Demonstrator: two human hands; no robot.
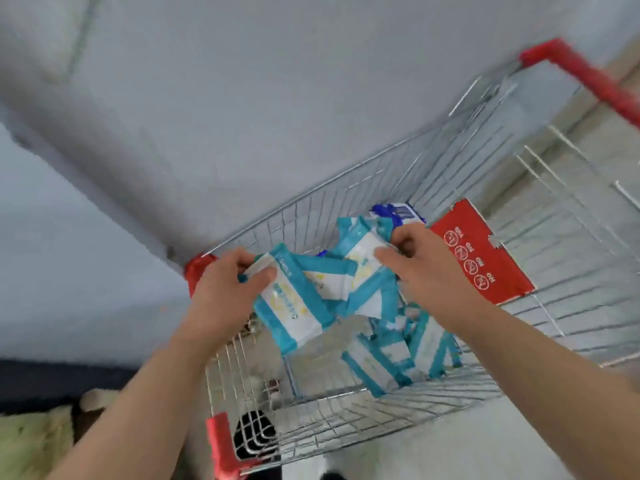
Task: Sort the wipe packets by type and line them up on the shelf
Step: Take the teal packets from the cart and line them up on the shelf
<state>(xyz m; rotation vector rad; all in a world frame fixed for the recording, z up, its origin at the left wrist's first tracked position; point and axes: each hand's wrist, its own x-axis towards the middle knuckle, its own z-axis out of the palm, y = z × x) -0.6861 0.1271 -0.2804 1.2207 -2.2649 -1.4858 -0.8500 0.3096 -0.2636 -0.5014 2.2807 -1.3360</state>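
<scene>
Nearest me, below my fingers, loose teal packets [398, 358] lie heaped in the wire cart [346, 407], with no shelf in view. My left hand [225, 289] has its fingers clamped on one teal packet [294, 313] and my right hand [426, 268] pinches a teal bunch [360, 258], I judge to gather one type. Beyond the right fingers lies a dark-blue packet [398, 211], probably another type.

Inspected from above: wire cart [346, 188]. Found left hand [228, 285] gripping 1 teal-and-white packet [294, 306] by its end. Found right hand [419, 268] pinching a bunch of teal packets [360, 258], touching the first. Noted loose teal packets [398, 358] on cart bottom, dark-blue packet [398, 211] behind, red panel [481, 251] alongside. Blurred throughout.
</scene>
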